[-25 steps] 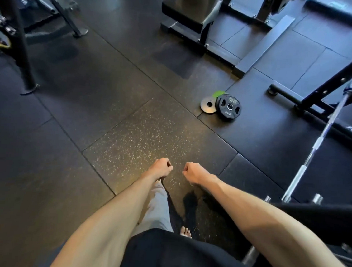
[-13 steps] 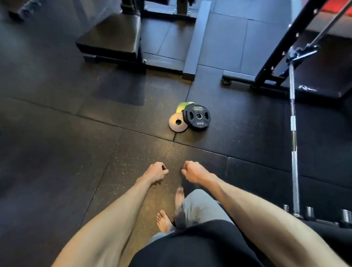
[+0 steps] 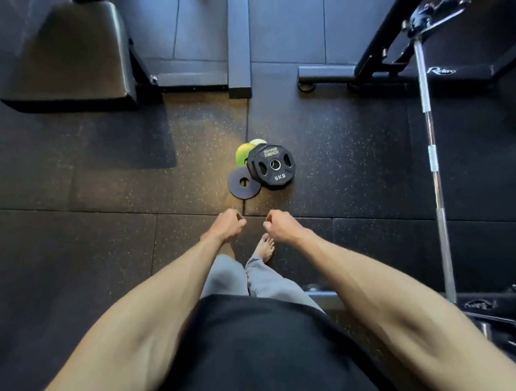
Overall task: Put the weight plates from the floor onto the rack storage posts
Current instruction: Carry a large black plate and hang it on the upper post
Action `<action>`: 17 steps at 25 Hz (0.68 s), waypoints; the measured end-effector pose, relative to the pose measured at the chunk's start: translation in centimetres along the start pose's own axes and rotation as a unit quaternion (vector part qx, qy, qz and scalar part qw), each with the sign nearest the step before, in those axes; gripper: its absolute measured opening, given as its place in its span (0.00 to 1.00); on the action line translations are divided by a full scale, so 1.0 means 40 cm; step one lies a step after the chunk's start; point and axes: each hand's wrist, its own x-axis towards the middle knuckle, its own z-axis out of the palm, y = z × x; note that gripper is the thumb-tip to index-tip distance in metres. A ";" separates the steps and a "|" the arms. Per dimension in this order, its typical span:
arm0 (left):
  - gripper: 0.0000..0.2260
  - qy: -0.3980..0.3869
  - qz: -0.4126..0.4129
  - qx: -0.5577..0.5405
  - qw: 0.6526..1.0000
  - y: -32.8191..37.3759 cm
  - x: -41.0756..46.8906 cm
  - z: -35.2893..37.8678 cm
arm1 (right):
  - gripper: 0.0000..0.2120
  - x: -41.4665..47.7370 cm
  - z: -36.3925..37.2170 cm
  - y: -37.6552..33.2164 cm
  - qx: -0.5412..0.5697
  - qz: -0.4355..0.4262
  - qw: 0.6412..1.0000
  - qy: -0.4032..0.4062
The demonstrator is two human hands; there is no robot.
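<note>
A small pile of weight plates lies on the dark rubber floor ahead of me. On top is a black plate marked 5KG (image 3: 271, 166). A flat grey disc (image 3: 243, 183) pokes out at its lower left, and a green plate (image 3: 241, 156) shows at its upper left. My left hand (image 3: 227, 225) and my right hand (image 3: 280, 225) hang side by side just short of the pile. Both are curled into loose fists with nothing in them. Neither touches a plate.
A chrome barbell (image 3: 432, 160) slants down the right side, its end resting on a black rack frame (image 3: 401, 68) at the top right. A padded bench (image 3: 77, 57) stands at the top left. A grey floor rail (image 3: 238, 42) runs in from the top. My bare foot (image 3: 265, 248) is below my hands.
I have walked and turned toward the plates, which now lie closer and centred ahead of me. My hands have stayed curled and empty throughout.
</note>
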 end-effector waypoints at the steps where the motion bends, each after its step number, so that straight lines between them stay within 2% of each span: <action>1: 0.10 -0.004 0.003 -0.003 1.000 0.019 0.046 -0.024 | 0.14 0.031 -0.035 -0.021 0.004 0.008 1.000 0.000; 7: 0.10 -0.051 -0.016 -0.011 0.998 0.104 0.319 -0.146 | 0.13 0.249 -0.186 -0.096 0.012 0.057 0.998 -0.026; 11: 0.09 -0.076 -0.054 -0.019 0.995 0.089 0.534 -0.169 | 0.13 0.395 -0.251 -0.115 0.021 0.111 0.993 -0.043; 14: 0.09 -0.103 -0.063 -0.023 0.992 0.142 0.596 -0.207 | 0.12 0.530 -0.263 -0.083 0.038 0.142 0.987 -0.062; 17: 0.11 -0.093 -0.060 -0.038 0.993 0.186 0.701 -0.207 | 0.09 0.661 -0.260 -0.051 0.056 0.164 0.982 -0.071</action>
